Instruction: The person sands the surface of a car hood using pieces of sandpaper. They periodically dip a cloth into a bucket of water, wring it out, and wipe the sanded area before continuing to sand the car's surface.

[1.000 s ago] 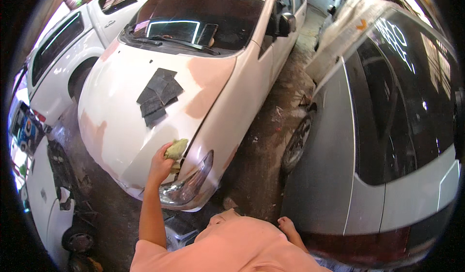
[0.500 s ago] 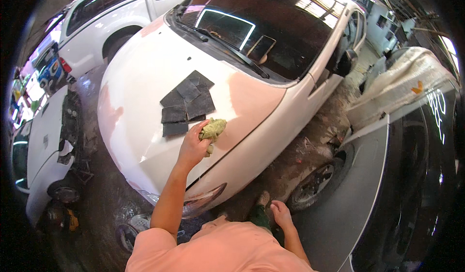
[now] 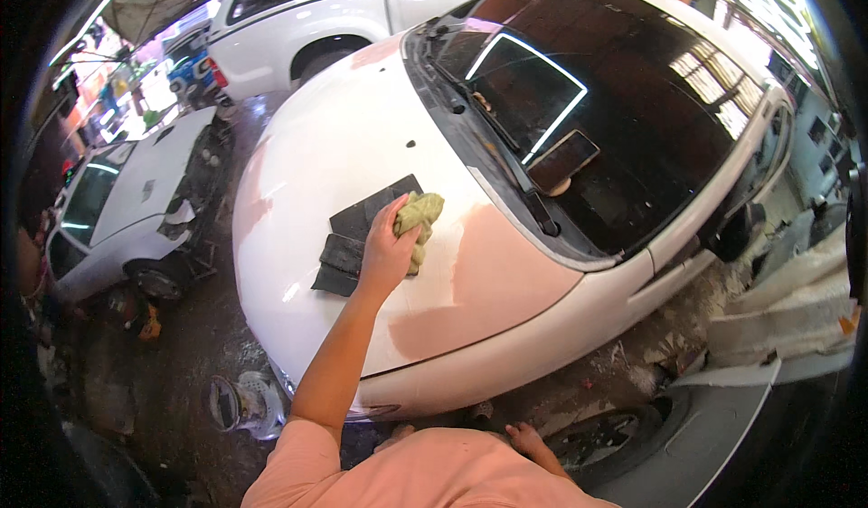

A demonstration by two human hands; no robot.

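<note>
My left hand [image 3: 389, 248] is closed around a crumpled yellow-green cloth [image 3: 421, 217] and rests over the white car hood [image 3: 362, 137]. Beneath and beside it lie several overlapping sheets of dark sandpaper [image 3: 342, 253], partly hidden by the hand and cloth. Just to the right, a dull pinkish patch [image 3: 497, 282] covers the hood's corner. My right hand [image 3: 522, 436] hangs low beside the car's front side, its fingers loosely apart and holding nothing that I can see.
A dark phone-like rectangle [image 3: 565, 162] shows at the windshield [image 3: 651, 101], near the wiper. A white pickup [image 3: 307, 20] stands behind, a partly stripped white car [image 3: 136, 183] at left. A grey panel [image 3: 723, 418] and a wheel [image 3: 606, 440] are close at right.
My left hand has moved the cloth farther up the hood, onto the sandpaper sheets. My view has turned, showing more windshield. My right hand sits lower in view.
</note>
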